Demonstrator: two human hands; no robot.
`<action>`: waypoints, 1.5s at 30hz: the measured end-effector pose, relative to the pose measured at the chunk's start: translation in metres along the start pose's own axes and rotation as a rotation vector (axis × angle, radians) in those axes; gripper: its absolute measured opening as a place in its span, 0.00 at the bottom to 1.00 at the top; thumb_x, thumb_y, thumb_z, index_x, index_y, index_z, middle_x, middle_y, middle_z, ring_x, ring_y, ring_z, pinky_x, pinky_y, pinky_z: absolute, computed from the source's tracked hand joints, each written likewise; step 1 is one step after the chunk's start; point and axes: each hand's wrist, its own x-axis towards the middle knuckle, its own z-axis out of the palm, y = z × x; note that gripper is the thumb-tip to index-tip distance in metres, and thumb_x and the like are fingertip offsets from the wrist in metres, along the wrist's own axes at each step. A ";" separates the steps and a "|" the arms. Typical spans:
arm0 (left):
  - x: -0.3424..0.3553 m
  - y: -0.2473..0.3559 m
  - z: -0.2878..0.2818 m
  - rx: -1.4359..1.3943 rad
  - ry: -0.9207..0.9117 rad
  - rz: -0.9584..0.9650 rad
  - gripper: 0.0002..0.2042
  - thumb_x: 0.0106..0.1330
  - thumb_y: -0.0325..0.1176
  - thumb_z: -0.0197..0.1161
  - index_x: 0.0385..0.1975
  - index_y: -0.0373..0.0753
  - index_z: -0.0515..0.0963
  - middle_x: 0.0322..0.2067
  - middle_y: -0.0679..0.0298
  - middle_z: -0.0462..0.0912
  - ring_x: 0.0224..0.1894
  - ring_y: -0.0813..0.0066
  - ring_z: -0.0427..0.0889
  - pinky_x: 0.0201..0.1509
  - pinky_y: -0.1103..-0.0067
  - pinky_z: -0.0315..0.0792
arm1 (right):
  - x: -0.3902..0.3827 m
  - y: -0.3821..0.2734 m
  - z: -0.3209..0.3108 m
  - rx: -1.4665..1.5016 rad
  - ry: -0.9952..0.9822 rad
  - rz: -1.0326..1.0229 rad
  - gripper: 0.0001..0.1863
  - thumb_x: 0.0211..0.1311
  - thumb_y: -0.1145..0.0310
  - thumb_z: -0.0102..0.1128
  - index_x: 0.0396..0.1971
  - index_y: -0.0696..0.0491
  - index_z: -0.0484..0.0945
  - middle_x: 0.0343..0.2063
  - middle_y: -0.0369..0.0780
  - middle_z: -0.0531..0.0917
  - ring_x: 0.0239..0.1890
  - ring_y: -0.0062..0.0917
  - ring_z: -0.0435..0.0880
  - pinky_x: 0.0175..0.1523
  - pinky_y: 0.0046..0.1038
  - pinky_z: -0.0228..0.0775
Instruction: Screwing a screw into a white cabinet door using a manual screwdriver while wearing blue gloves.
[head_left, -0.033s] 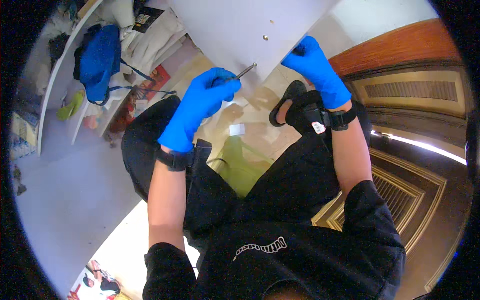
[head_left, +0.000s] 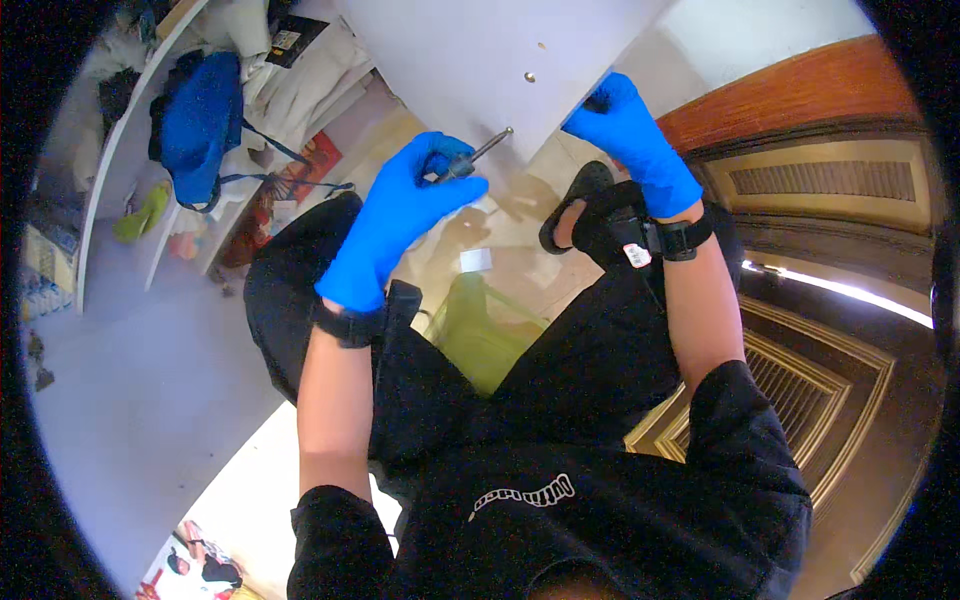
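Observation:
My left hand (head_left: 405, 205), in a blue glove, closes thumb and fingers around the grey grip of a screwdriver-like tool (head_left: 490, 146) with a slim metal shaft. The shaft points up and right, its rounded tip against or just in front of a pale white panel (head_left: 450, 60); I cannot tell if it touches. Higher on the panel sit a small brass-coloured fitting and a small hole. My right hand (head_left: 630, 135), gloved in blue too, holds the panel's right edge, with its fingertips partly hidden.
Shelves at the left hold a blue bag (head_left: 205, 125) with dangling straps and folded pale cloths (head_left: 310, 80). Between my legs lie a small white card (head_left: 476, 260) and a green translucent sheet or bag (head_left: 480, 340). Dark gold-trimmed panelling (head_left: 820, 360) stands at the right.
My left thumb and fingers have shifted on the tool, so more of its grey grip shows. The right hand and the panel stay put.

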 end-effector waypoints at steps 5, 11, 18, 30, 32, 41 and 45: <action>-0.009 -0.005 0.002 0.381 0.192 0.164 0.12 0.50 0.29 0.62 0.34 0.39 0.71 0.28 0.60 0.76 0.30 0.71 0.76 0.34 0.79 0.70 | 0.001 -0.005 0.002 -0.024 -0.003 0.002 0.16 0.44 0.61 0.61 0.35 0.51 0.78 0.32 0.36 0.81 0.35 0.19 0.76 0.40 0.24 0.64; -0.017 -0.008 0.007 0.568 0.316 0.297 0.12 0.51 0.33 0.62 0.35 0.39 0.73 0.30 0.60 0.77 0.29 0.66 0.77 0.33 0.77 0.70 | 0.001 -0.007 0.002 -0.050 -0.001 -0.014 0.16 0.44 0.60 0.61 0.35 0.50 0.78 0.33 0.35 0.81 0.35 0.20 0.76 0.40 0.24 0.65; -0.016 -0.012 0.011 0.472 0.311 0.299 0.10 0.56 0.37 0.58 0.32 0.38 0.75 0.21 0.63 0.76 0.19 0.76 0.74 0.22 0.84 0.66 | 0.001 -0.002 0.002 -0.009 -0.010 0.021 0.17 0.45 0.60 0.61 0.36 0.51 0.78 0.34 0.36 0.80 0.38 0.22 0.76 0.43 0.26 0.65; -0.013 0.010 0.010 -0.244 -0.003 -0.382 0.09 0.56 0.33 0.58 0.35 0.39 0.74 0.17 0.73 0.66 0.15 0.89 0.59 0.16 0.90 0.53 | -0.004 -0.015 -0.003 0.045 -0.095 0.095 0.19 0.48 0.68 0.53 0.41 0.60 0.73 0.36 0.41 0.79 0.39 0.22 0.75 0.47 0.24 0.65; -0.012 -0.006 0.014 -0.091 0.093 -0.101 0.09 0.53 0.32 0.60 0.34 0.39 0.73 0.20 0.70 0.70 0.19 0.87 0.65 0.20 0.88 0.59 | -0.005 -0.012 0.001 0.006 -0.187 0.120 0.19 0.48 0.69 0.52 0.42 0.60 0.72 0.36 0.42 0.79 0.39 0.23 0.76 0.47 0.24 0.65; -0.025 -0.016 0.011 0.510 0.350 0.264 0.11 0.54 0.31 0.59 0.36 0.39 0.72 0.28 0.58 0.77 0.27 0.72 0.77 0.31 0.81 0.69 | -0.020 -0.027 0.010 -0.219 -0.239 -0.127 0.25 0.40 0.69 0.51 0.45 0.58 0.69 0.40 0.49 0.76 0.43 0.36 0.75 0.50 0.30 0.64; -0.027 -0.018 0.004 0.369 0.208 0.120 0.09 0.55 0.32 0.58 0.35 0.39 0.74 0.24 0.60 0.76 0.24 0.73 0.76 0.28 0.81 0.68 | -0.017 -0.028 0.010 -0.251 -0.331 -0.128 0.28 0.40 0.69 0.51 0.48 0.58 0.67 0.43 0.49 0.74 0.45 0.36 0.74 0.51 0.31 0.63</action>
